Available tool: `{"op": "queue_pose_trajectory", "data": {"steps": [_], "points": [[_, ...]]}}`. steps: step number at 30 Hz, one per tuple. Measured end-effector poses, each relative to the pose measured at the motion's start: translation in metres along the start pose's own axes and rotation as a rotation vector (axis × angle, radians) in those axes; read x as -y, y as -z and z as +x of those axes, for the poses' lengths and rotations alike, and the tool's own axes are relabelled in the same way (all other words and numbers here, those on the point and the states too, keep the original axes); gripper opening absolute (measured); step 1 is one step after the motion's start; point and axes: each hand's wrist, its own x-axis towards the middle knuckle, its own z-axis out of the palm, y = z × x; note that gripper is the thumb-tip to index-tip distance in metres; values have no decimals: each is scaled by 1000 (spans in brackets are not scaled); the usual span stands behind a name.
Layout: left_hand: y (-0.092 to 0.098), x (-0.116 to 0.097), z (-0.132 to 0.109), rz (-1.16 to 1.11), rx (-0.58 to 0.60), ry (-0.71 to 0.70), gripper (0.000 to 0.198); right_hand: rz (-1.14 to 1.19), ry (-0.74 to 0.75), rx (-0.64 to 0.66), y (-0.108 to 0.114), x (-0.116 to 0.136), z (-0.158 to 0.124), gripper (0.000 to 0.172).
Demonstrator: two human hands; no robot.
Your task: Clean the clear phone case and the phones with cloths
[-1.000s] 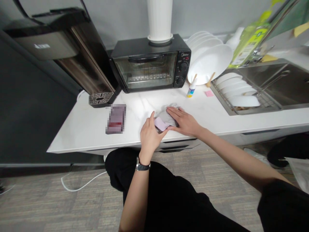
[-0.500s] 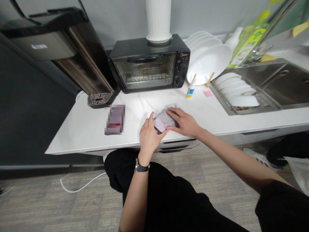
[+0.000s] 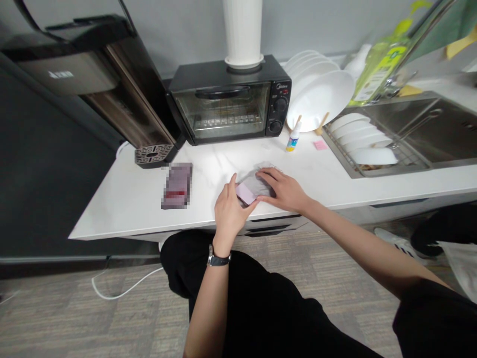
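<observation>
A small lilac block (image 3: 246, 193) lies near the front edge of the white counter (image 3: 126, 199). My left hand (image 3: 228, 211), with a watch on the wrist, pinches its near end. A crumpled grey-white cloth (image 3: 257, 180) covers the block's far end. My right hand (image 3: 283, 189) presses down on that cloth, fingers bent and close together.
A blurred dark phone-like slab (image 3: 177, 185) lies left of my hands. Behind stand a black toaster oven (image 3: 227, 99) with a white cylinder on top, a black machine (image 3: 112, 84), stacked white plates (image 3: 320, 92), a small bottle (image 3: 292, 138), a pink note (image 3: 319, 144) and a sink rack (image 3: 372, 146).
My right hand's fingers have drawn in a little over the cloth. The view has drifted slightly; both hands stay on the block and cloth.
</observation>
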Motion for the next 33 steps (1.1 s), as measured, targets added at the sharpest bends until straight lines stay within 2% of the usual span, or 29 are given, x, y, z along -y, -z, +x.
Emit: {"op": "queue_pose_trajectory", "data": {"steps": [12, 18, 26, 31, 33], "points": [[0, 0, 0, -12, -1, 5, 98, -54, -43, -22, -3, 2, 0, 88], [1, -1, 0, -6, 20, 18, 100, -1, -88, -29, 2, 3, -2, 77], [0, 0, 0, -7, 9, 16, 97, -24, -12, -7, -2, 3, -1, 84], [0, -3, 0, 19, -14, 33, 98, -10, -73, -69, 3, 3, -2, 71], [-1, -5, -1, 42, -57, 47, 89, -24, -91, -70, 5, 4, -4, 65]]}}
